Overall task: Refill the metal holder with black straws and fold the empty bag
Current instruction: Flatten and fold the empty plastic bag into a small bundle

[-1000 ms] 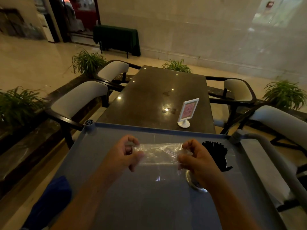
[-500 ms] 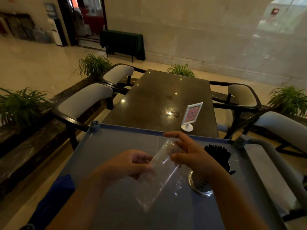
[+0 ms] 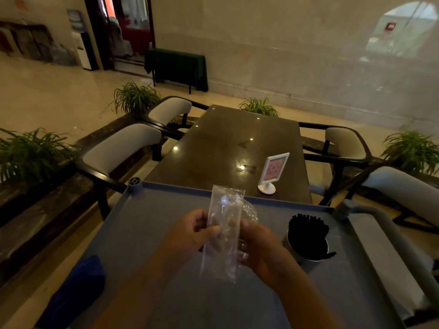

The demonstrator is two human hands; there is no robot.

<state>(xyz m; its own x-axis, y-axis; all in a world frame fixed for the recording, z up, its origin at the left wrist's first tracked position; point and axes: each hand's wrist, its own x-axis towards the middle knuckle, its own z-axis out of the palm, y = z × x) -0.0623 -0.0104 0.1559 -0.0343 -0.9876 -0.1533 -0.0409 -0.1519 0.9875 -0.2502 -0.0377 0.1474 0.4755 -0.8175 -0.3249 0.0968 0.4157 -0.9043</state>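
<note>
Over the grey counter (image 3: pixel 147 222), the folding step seems in hand: the left hand (image 3: pixel 192 231) and right hand (image 3: pixel 263 248) pinch the clear empty bag (image 3: pixel 223 231) upright between them. Next, it likely needs creasing flat. Further right, the metal holder (image 3: pixel 288 244) stands packed with black straws (image 3: pixel 308 231).

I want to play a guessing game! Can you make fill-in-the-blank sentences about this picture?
The left hand and the right hand hold the clear bag: that makes ____ hands.
Nothing is inside the clear bag; it is ____.
The straws in the metal holder are ____.
Missing words: two, empty, black.
</note>
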